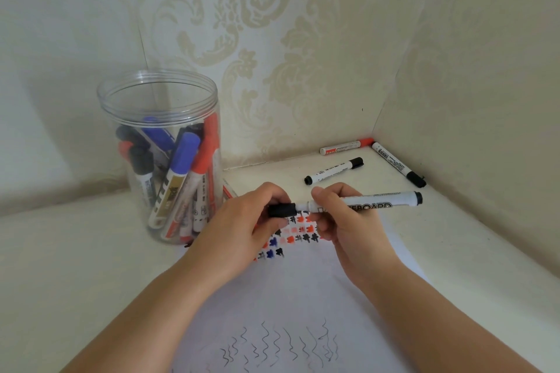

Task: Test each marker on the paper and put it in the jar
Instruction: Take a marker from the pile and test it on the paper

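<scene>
I hold a white whiteboard marker [378, 202] level above the paper [303, 297]. My right hand [342, 218] grips its barrel. My left hand [251, 221] pinches the black cap [281, 210] at the marker's left end; the cap sits on or just at the tip. The paper bears rows of red, blue and black marks under my hands and squiggles near its front edge. A clear plastic jar [157, 91] stands open at the left, with several red, blue and black markers inside.
Three loose markers lie in the far right corner: a red-capped one [347, 147] against the back wall, a black-capped one [333, 170] in front of it, another black one [398, 163] along the right wall. Walls close off the back and right.
</scene>
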### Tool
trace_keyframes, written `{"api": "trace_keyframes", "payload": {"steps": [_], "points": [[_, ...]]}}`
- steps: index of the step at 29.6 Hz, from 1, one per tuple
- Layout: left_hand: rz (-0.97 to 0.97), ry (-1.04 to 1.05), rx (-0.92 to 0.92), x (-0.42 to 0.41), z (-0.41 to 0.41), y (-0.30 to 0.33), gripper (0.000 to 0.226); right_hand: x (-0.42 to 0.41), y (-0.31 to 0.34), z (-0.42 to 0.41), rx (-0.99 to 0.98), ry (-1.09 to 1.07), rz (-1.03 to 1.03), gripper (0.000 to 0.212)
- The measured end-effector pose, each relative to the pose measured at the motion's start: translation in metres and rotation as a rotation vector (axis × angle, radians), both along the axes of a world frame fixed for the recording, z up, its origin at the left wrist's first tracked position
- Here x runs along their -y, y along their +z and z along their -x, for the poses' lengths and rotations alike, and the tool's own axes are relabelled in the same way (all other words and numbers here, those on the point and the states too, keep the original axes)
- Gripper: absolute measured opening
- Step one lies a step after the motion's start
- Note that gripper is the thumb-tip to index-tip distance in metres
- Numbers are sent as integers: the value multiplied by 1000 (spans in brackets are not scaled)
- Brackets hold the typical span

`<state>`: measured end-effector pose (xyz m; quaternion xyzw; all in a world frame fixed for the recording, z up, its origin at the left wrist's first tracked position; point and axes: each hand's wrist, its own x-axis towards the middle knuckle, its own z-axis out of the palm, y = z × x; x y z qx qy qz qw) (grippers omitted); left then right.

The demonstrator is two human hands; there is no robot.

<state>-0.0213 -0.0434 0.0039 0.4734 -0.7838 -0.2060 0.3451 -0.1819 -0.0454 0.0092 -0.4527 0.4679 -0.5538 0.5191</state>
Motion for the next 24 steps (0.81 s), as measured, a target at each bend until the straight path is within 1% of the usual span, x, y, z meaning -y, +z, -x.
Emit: {"api": "trace_keyframes", "payload": {"steps": [3,8,12,15,18,21,24], "points": [[-6,-36,-23,1,-1,0,17,0,1,1,-23,42,-6,28],[1,-112,26,-3,1,-1,19,-3,0,-4,-56,62,-27,31],[90,-120,21,-9,5,2,28,-2,2,-2,-267,-3,-161,40],[89,-119,74,-12,8,1,30,-5,6,-4,-241,21,-161,49],[51,-92,133,-12,9,0,30,-8,5,-9,-264,39,-185,49],[58,-100,96,-13,11,0,35,-7,6,-10,-230,28,-195,48],[97,-109,30,-17,15,1,41,-9,8,-14,-101,2,-192,44]]}}
